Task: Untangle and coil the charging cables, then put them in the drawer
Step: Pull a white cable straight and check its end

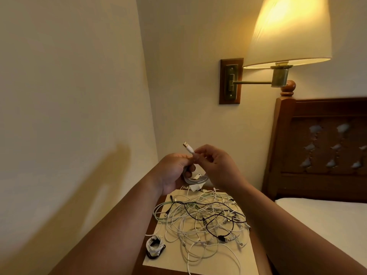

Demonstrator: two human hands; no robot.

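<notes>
My left hand (174, 171) grips a coiled white cable (195, 180) held up above the nightstand. My right hand (215, 165) pinches that cable's free end just below its white USB plug (187, 147), which sticks up to the left. Below the hands a tangled heap of cables (200, 221), mostly white with a dark one through it, lies on a cream sheet (158, 259). A small finished coil of white and black cable (155, 247) sits at the sheet's front left corner. No drawer is visible.
The wooden nightstand (261, 255) stands in a corner, with a wall close on the left. A lit wall lamp (288, 32) on a brass arm hangs above. A bed with a dark wooden headboard (317, 147) and white mattress (321, 219) is to the right.
</notes>
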